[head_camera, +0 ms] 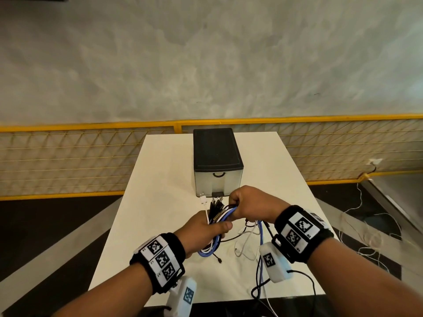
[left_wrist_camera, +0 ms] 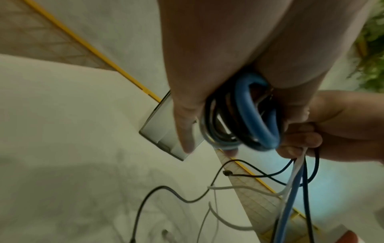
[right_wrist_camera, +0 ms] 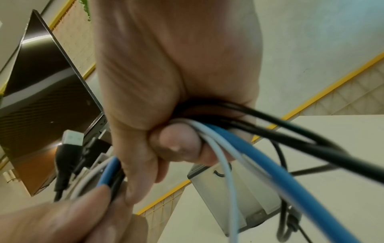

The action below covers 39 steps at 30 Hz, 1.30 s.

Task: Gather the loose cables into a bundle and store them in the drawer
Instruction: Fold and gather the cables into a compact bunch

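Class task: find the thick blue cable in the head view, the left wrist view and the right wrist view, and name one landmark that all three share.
Head: blue cable centre, between both hands.
Left wrist: right of centre, looped under the palm.
Right wrist: running from centre to lower right.
Shared landmark: drawer unit.

You're in a bare test or lab-type space, not a home. A plain white surface [head_camera: 160, 179] fills the middle, with a small plastic drawer unit [head_camera: 217, 161] on it at 12 o'clock. A yellow-framed mesh barrier [head_camera: 80, 156] runs behind it from 9 to 3. Grey plaster wall [head_camera: 206, 65] above. Dark floor, with loose white wiring [head_camera: 366, 236] at 3 o'clock.
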Motion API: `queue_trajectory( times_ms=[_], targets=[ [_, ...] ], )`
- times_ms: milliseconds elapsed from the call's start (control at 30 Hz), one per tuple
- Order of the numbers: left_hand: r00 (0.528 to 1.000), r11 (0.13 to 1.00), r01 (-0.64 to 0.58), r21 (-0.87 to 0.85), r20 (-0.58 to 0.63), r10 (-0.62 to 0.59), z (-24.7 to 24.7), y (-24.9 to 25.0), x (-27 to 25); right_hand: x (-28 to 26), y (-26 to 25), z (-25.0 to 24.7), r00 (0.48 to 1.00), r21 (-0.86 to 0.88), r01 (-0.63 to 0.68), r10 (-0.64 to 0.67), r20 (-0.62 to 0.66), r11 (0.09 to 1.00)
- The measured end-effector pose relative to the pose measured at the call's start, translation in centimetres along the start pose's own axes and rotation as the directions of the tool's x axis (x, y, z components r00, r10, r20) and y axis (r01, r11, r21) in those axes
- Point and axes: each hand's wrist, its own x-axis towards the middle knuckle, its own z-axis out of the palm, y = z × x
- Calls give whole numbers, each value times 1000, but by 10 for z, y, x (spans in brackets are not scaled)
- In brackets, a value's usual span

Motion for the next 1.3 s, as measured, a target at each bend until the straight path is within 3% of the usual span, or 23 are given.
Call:
queue_trajectory(
  times_ms=[133, 300, 400, 600, 700, 800, 900, 1000, 1133, 1300],
  targets=[
    [993, 961, 104, -254, 73, -89, 3, 4, -4, -4, 2, -6, 995, 104, 26, -35, 89, 994],
    [993, 983, 68, -173, -84, -83, -15, 14, 8, -16, 16, -3, 989, 401, 9, -69, 134, 916],
    [996, 998, 33, -53, -86, -38, -27, 27, 12, -20, 22, 18, 992, 500, 24, -82, 94, 866],
    [1000, 998, -10, 63, -9, 10, -35, 41, 9, -23, 27, 10, 982, 318, 122, -67, -179, 940],
    [993, 997, -50, -66, -107, 43, -35, 53, 14, -24, 17, -10, 978, 252, 140, -93, -188, 958],
    [961, 965, -99, -242, -274, 30, -34, 64, 23, -26, 10, -12, 977, 309, 168, -115, -182, 936],
    [937, 893, -123, -432, -347, -39, -22, 71, 26, -23, -1, 8, 946, 432, 206, -65, -318, 878],
    [945, 832, -80, -548, -308, -112, -11, 71, 28, -16, -8, 31, 890, 419, 225, -10, -456, 880],
    [962, 857, -58, -511, -257, -88, 0, 63, 28, -13, -13, 43, 830, 218, 234, -77, -552, 947],
    [975, 818, -9, -575, -186, -120, 4, 55, 25, -13, -20, 54, 846, 42, 204, -155, -510, 978]
  ],
)
